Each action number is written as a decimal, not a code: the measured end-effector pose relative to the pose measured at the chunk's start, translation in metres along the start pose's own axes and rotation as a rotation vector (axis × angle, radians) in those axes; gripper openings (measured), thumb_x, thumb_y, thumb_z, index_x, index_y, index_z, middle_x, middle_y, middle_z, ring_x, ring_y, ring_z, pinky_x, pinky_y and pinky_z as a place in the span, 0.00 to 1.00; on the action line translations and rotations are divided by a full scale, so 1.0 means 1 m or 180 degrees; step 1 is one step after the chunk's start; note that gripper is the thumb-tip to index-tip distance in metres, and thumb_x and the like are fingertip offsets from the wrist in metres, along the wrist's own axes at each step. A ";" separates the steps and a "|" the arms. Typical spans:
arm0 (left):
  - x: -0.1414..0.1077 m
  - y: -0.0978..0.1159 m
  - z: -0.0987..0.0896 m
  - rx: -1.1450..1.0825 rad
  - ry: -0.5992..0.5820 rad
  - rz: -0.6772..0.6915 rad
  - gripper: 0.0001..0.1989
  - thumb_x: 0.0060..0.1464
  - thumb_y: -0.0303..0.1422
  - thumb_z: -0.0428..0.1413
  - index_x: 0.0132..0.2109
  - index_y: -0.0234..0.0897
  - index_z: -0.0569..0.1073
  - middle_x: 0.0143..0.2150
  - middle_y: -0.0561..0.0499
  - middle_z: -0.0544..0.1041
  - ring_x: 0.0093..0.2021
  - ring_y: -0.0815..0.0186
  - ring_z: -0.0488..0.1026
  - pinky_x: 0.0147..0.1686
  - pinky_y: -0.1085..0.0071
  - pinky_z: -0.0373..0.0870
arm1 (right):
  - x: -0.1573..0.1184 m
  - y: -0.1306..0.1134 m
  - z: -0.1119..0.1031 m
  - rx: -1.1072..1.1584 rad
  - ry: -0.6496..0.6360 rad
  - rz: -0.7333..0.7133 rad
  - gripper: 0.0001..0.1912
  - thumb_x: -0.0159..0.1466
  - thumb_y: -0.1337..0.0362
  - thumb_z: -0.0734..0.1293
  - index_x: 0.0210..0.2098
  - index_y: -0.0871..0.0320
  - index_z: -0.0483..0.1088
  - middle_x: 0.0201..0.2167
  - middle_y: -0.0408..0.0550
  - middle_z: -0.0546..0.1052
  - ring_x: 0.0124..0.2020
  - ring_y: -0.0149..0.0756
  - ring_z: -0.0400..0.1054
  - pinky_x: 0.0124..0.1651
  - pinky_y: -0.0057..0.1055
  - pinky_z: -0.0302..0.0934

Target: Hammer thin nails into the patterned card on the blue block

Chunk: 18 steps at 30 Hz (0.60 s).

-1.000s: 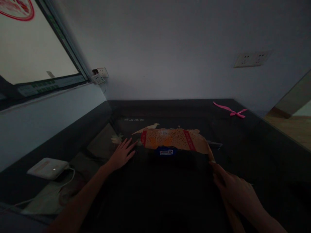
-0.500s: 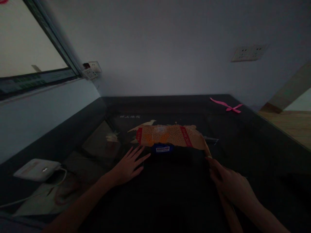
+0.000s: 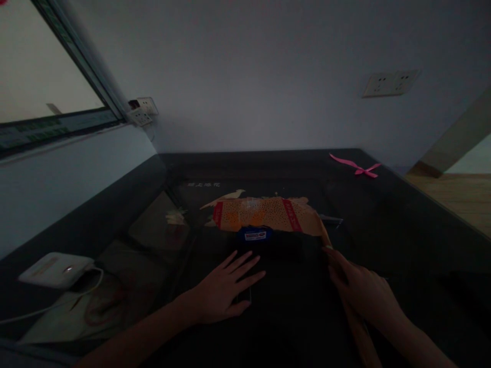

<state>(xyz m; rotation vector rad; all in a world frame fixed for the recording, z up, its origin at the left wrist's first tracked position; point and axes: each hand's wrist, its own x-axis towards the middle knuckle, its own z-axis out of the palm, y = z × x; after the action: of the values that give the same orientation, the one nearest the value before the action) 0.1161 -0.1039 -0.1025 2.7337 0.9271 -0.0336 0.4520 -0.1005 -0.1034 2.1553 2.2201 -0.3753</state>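
My left hand [image 3: 226,289] lies with fingers spread over the dark surface in the middle. Beyond its fingertips is a small blue item [image 3: 255,234] with a white and red label, touching the near edge of a brown patterned paper [image 3: 264,213] with red bands. On the right, my right hand [image 3: 356,283] is closed on a narrow brown strip [image 3: 358,327], which runs from the paper's right end down towards me. In the dimness I cannot tell whether strip and paper are one piece. A thin grey object [image 3: 332,221] lies beside the paper's right end.
The dark glossy table [image 3: 245,166] meets the wall. A pink ribbon [image 3: 364,170] lies at the far right. At left are a white device [image 3: 57,270] with a cable [image 3: 94,290] and a pale sheet [image 3: 57,319]. Wall sockets [image 3: 390,83] are above.
My left hand has moved right and towards me, away from the paper's left corner, with its fingers still spread. My right hand keeps its hold on the strip in nearly the same place.
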 end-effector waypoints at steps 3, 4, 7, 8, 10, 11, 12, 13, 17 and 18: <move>0.016 0.006 0.000 -0.0089 -0.0006 0.0110 0.36 0.59 0.41 0.50 0.68 0.52 0.40 0.71 0.50 0.38 0.69 0.54 0.38 0.65 0.48 0.41 | 0.000 -0.001 -0.001 -0.0009 -0.0052 0.0021 0.23 0.67 0.60 0.52 0.61 0.49 0.59 0.45 0.48 0.78 0.38 0.45 0.75 0.32 0.37 0.64; 0.021 0.007 0.001 -0.0108 0.0008 0.0131 0.36 0.59 0.41 0.50 0.68 0.53 0.41 0.71 0.51 0.38 0.69 0.54 0.38 0.65 0.48 0.41 | 0.000 -0.001 -0.002 -0.0002 -0.0065 0.0019 0.23 0.67 0.60 0.52 0.61 0.49 0.59 0.46 0.48 0.78 0.38 0.45 0.75 0.33 0.37 0.64; 0.031 0.009 -0.001 -0.0159 0.0044 0.0169 0.35 0.59 0.41 0.51 0.68 0.53 0.43 0.71 0.50 0.38 0.69 0.51 0.38 0.64 0.46 0.41 | 0.000 -0.002 -0.003 0.0040 -0.0091 0.0027 0.23 0.67 0.60 0.52 0.61 0.50 0.59 0.46 0.49 0.78 0.38 0.47 0.75 0.34 0.39 0.64; 0.032 0.010 -0.002 -0.0176 0.0040 0.0175 0.34 0.59 0.41 0.51 0.68 0.53 0.44 0.71 0.50 0.38 0.69 0.51 0.38 0.64 0.46 0.41 | 0.000 -0.002 -0.003 0.0060 -0.0092 0.0022 0.23 0.67 0.60 0.52 0.61 0.51 0.59 0.46 0.49 0.78 0.39 0.47 0.75 0.35 0.40 0.64; 0.033 0.012 -0.007 -0.0236 0.0033 0.0164 0.34 0.59 0.42 0.50 0.68 0.52 0.45 0.71 0.49 0.39 0.69 0.50 0.39 0.64 0.45 0.42 | 0.000 -0.002 -0.004 0.0087 -0.0092 0.0025 0.24 0.67 0.60 0.52 0.61 0.52 0.59 0.47 0.50 0.78 0.39 0.47 0.75 0.35 0.40 0.64; 0.032 0.013 -0.010 -0.0287 0.0049 0.0141 0.33 0.60 0.42 0.50 0.68 0.51 0.46 0.71 0.48 0.41 0.69 0.50 0.39 0.64 0.45 0.42 | -0.001 -0.002 -0.004 0.0095 -0.0080 0.0026 0.24 0.67 0.60 0.53 0.61 0.52 0.59 0.46 0.50 0.78 0.38 0.47 0.75 0.34 0.40 0.64; 0.030 0.014 -0.014 -0.0356 0.0094 0.0102 0.32 0.60 0.42 0.49 0.68 0.50 0.47 0.70 0.48 0.44 0.69 0.51 0.41 0.64 0.46 0.42 | -0.001 -0.002 -0.004 0.0104 -0.0062 0.0017 0.24 0.66 0.60 0.53 0.61 0.52 0.59 0.46 0.50 0.78 0.38 0.47 0.75 0.34 0.40 0.64; 0.027 0.013 -0.017 -0.0446 0.0167 0.0051 0.30 0.61 0.42 0.48 0.67 0.49 0.48 0.70 0.48 0.48 0.68 0.52 0.45 0.64 0.47 0.43 | -0.001 -0.002 -0.004 0.0114 -0.0041 0.0009 0.24 0.66 0.60 0.52 0.61 0.52 0.60 0.45 0.51 0.79 0.37 0.47 0.75 0.34 0.40 0.64; 0.015 0.001 -0.020 -0.0885 0.0646 -0.0355 0.16 0.63 0.36 0.45 0.56 0.42 0.66 0.54 0.47 0.72 0.56 0.60 0.67 0.61 0.54 0.54 | -0.002 0.000 -0.004 0.0196 -0.0018 -0.0046 0.24 0.67 0.60 0.51 0.60 0.53 0.61 0.41 0.51 0.80 0.36 0.48 0.76 0.33 0.40 0.64; 0.013 -0.006 -0.017 -0.0973 0.0791 -0.0540 0.13 0.63 0.35 0.45 0.50 0.40 0.70 0.48 0.47 0.74 0.50 0.61 0.70 0.58 0.57 0.60 | -0.002 0.000 -0.004 0.0203 -0.0027 -0.0042 0.24 0.67 0.59 0.51 0.60 0.53 0.61 0.41 0.51 0.80 0.36 0.48 0.76 0.32 0.40 0.65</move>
<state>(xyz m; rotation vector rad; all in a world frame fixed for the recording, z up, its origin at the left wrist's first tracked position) 0.1221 -0.0878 -0.0890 2.4068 1.1239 0.3917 0.4531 -0.1018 -0.0992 2.1662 2.2492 -0.4609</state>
